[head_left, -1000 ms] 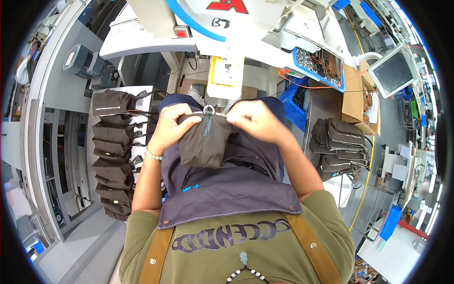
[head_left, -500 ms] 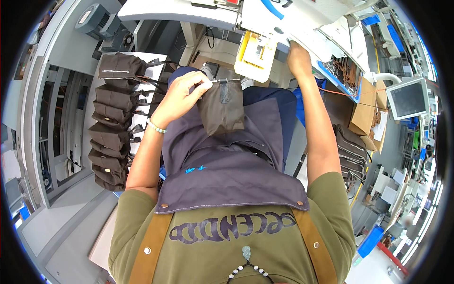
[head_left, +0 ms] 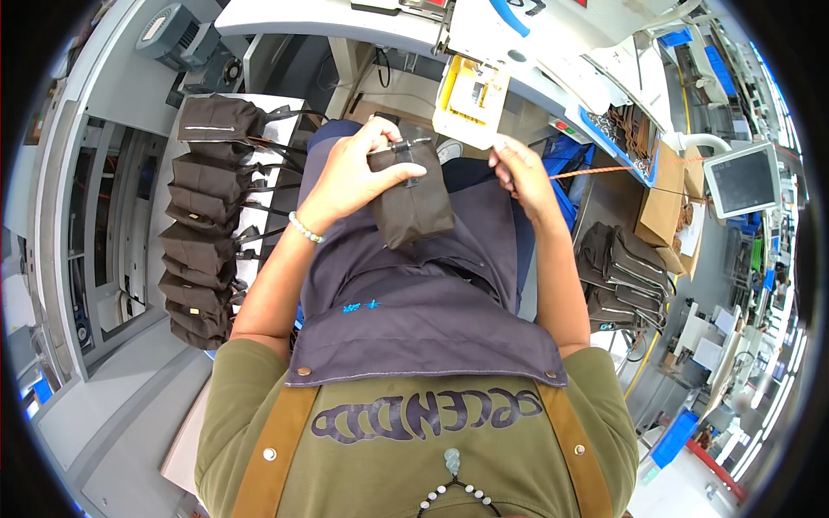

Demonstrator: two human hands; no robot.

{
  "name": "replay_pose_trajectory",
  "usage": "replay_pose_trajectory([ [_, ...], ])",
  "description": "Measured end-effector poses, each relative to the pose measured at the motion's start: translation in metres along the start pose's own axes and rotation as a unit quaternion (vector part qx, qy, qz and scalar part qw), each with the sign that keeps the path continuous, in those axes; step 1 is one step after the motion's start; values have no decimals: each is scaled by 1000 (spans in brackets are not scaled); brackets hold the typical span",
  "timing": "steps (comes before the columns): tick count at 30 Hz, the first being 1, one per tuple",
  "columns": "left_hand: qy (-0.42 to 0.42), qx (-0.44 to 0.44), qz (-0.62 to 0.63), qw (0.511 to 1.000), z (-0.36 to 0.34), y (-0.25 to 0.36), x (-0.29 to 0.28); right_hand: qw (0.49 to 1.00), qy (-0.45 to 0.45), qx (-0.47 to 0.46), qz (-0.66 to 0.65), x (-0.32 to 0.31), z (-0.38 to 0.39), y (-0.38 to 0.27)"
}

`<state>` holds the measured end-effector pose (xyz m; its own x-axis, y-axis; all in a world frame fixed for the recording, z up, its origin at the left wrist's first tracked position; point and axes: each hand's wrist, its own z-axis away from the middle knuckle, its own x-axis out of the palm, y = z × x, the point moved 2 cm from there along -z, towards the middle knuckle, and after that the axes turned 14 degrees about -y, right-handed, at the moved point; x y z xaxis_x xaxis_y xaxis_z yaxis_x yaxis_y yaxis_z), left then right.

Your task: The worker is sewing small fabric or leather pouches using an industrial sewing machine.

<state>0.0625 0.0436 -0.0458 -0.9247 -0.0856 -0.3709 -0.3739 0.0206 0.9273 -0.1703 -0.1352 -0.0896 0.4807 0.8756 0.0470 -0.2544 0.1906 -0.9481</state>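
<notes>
My left hand (head_left: 361,168) is closed on the upper end of a small dark brown fabric pouch (head_left: 416,203). Its thumb presses on a black strap tab (head_left: 406,155) near the zippered edge. The pouch hangs over my lap, against the dark apron (head_left: 423,328). To the right of the pouch and apart from it, my right hand (head_left: 523,176) has its fingers curled together. Something small and dark shows at those fingers, too small to name. Just beyond this hand hangs a yellow and white machine part (head_left: 471,99) below the white sewing machine (head_left: 561,34).
Several dark pouches with straps (head_left: 203,203) stand in a row on the left. More zippered pouches (head_left: 626,276) hang at the right. A blue tray of brown and metal pieces (head_left: 622,142), a cardboard box (head_left: 663,203) and a grey screen (head_left: 743,180) are beyond.
My right hand has come back from the machine's edge toward the pouch, its fingers now curled. My left hand has shifted its grip, and the pouch has turned slightly, its strap tab under my thumb.
</notes>
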Motion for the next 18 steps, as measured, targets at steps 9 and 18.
replay_pose_trajectory([
  [9, 17, -60, -70, 996, -20, -3, -49, 992, -63, -60, -88, 84, -17, -30],
  [18, 2, -12, -64, 998, -21, -10, -38, 980, -56, -141, -130, 101, -58, -27],
])
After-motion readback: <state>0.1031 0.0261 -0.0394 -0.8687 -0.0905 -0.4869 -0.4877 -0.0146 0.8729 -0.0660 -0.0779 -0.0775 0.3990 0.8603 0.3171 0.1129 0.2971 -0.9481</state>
